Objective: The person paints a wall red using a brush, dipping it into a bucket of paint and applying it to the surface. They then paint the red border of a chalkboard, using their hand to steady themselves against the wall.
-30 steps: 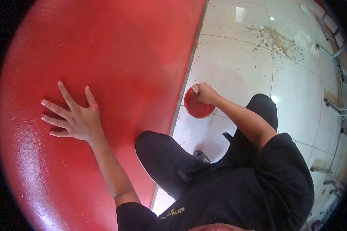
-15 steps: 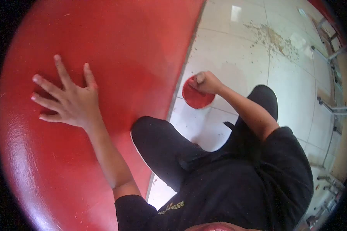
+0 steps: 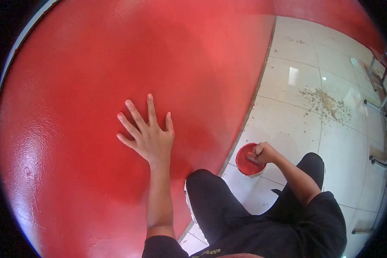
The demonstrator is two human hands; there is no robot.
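Fingers spread, my left hand (image 3: 152, 139) lies flat against a large glossy red surface (image 3: 86, 163) and holds nothing. A round tub of red paint (image 3: 246, 164) stands on the tiled floor, beside the red surface's edge. Over the tub's right side, my right hand (image 3: 263, 154) is closed round a small tool that reaches down into the paint. That tool looks like a brush, but it is mostly hidden by the fingers.
Pale floor tiles (image 3: 288, 116) run along the right, with a brown stain and splatters (image 3: 327, 104) on them. Metal frame legs (image 3: 380, 162) stand at the far right. My bent knees flank the tub.
The camera view has shifted, so hands, tub and floor all appear lower and further right. My left hand is still spread on the red surface, and my right hand remains at the tub.
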